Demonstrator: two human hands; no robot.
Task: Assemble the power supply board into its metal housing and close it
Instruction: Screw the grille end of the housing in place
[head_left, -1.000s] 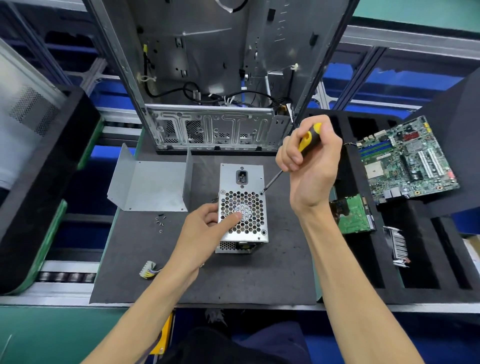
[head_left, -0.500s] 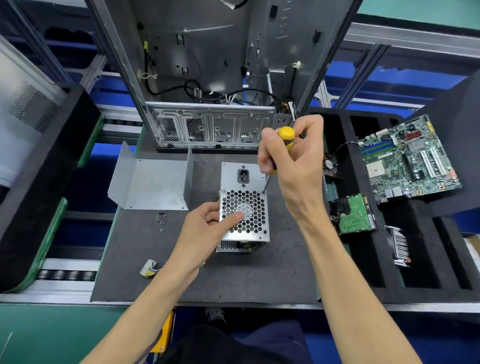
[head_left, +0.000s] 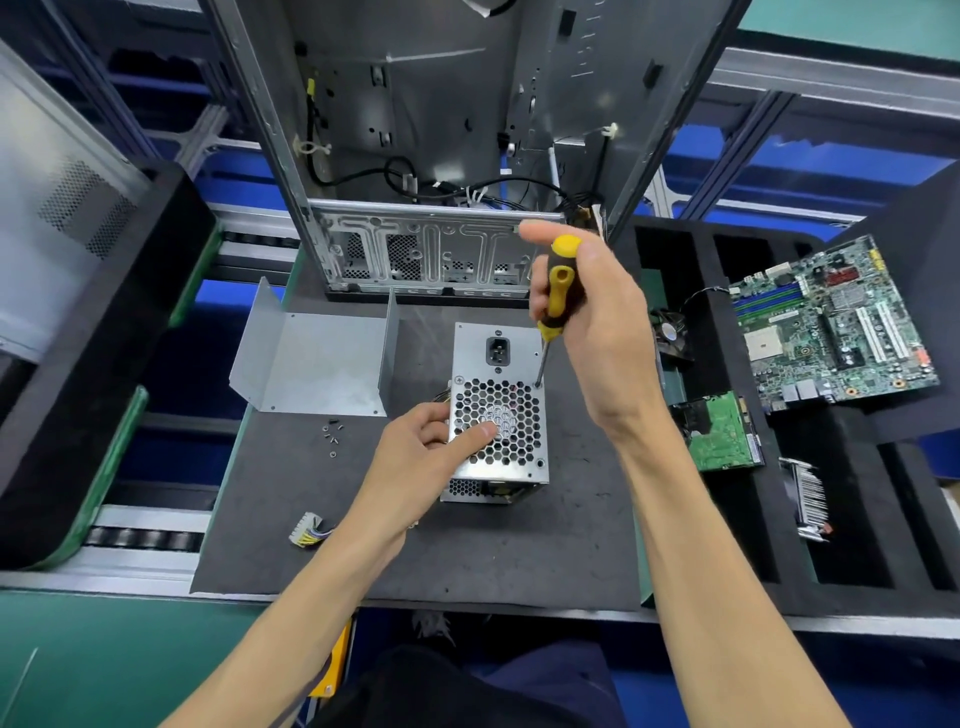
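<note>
On the grey foam mat (head_left: 291, 519) the power supply housing (head_left: 498, 410) sits at centre — the left hand (head_left: 421, 457) grips its 9 o'clock edge, thumb on the grille. The right hand (head_left: 597, 332) clasps a yellow-and-black screwdriver (head_left: 558, 291), tip at the grille's 1 o'clock corner screw hole.

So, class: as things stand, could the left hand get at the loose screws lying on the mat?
Probably yes. The loose screws lie uncovered on the mat, just left of the left hand, with nothing between them. The hand would first have to let go of the housing.
</note>
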